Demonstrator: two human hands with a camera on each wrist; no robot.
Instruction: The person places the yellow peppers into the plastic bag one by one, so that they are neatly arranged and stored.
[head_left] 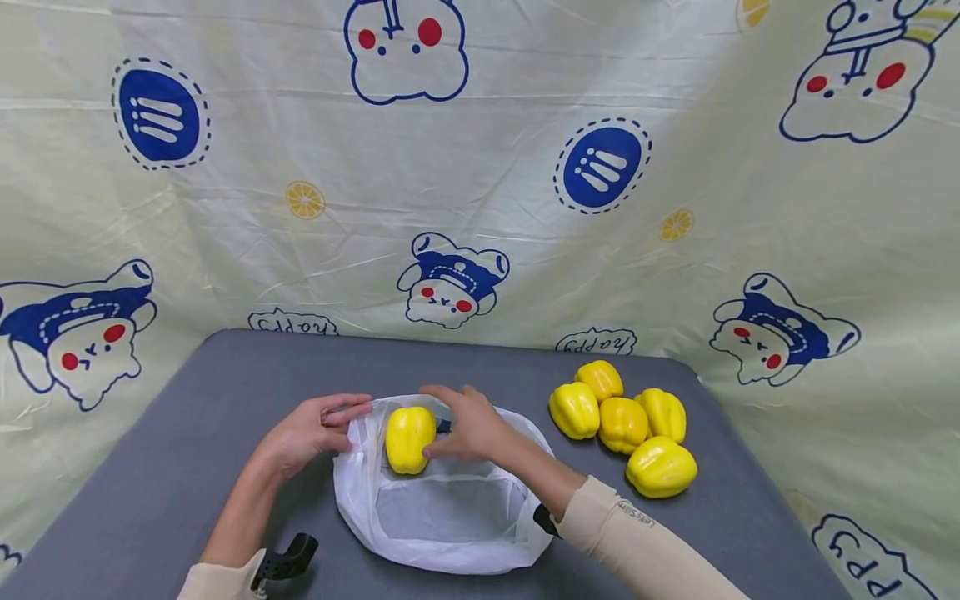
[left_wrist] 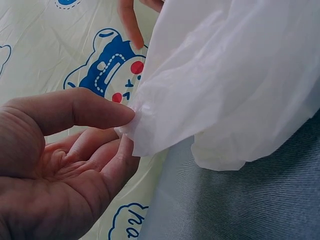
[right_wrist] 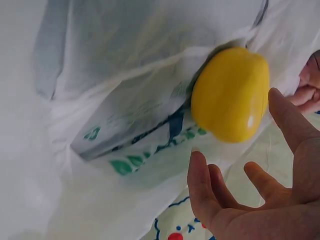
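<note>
A white plastic bag (head_left: 442, 557) with its mouth spread wide stands on the grey table. My left hand (head_left: 307, 435) pinches the bag's rim on the left between thumb and fingers, as the left wrist view shows up close. Inside the bag, towards the far left side, is one yellow bell pepper (head_left: 409, 440). My right hand (head_left: 474, 427) reaches over the bag with fingers spread beside that pepper (right_wrist: 231, 97). In the right wrist view its thumb tip is at or very near the pepper's side, while the other fingers are apart from it. Green leaf prints show on the bag's inner wall.
Several yellow bell peppers (head_left: 622, 425) lie in a cluster on the table, right of the bag. Behind the table (head_left: 300, 367) hangs a pale patterned sheet (head_left: 480, 183). Each wrist wears a black strap (head_left: 288, 560).
</note>
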